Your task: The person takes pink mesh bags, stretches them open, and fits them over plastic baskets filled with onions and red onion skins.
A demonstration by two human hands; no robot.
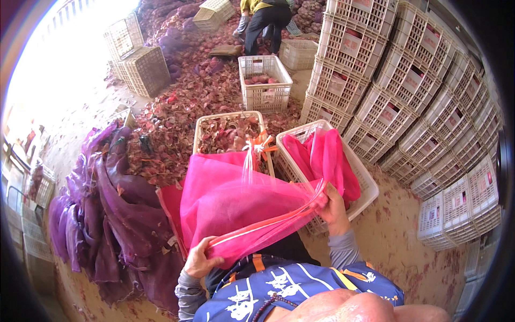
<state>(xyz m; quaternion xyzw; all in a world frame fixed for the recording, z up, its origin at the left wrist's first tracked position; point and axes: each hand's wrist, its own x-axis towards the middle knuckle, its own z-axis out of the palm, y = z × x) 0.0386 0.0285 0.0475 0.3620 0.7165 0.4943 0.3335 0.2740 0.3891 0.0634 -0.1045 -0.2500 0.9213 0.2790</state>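
A bright pink mesh bag (pixel 236 201) is stretched across in front of me, its red-and-white hemmed mouth nearest my body. My left hand (pixel 201 257) grips one end of that hem, thumb on top. At the other end, my right hand (pixel 333 210) has its fingers closed round the edge. Under and beyond the bag stands a white plastic crate (pixel 229 116) with onion skins and a few onions in it. To the right, another white crate (pixel 367 201) holds more bunched pink mesh (pixel 316 155). Orange and white ties (pixel 260 146) lie at the bag's far side.
Purple mesh sacks (pixel 118 214) are heaped at my left. Loose onion skins (pixel 188 96) cover the floor ahead. A crate of onions (pixel 265 91) stands farther off, near a bending person (pixel 265 21). Tall stacks of white crates (pixel 386 107) line the right side; more crates (pixel 140 70) stand far left.
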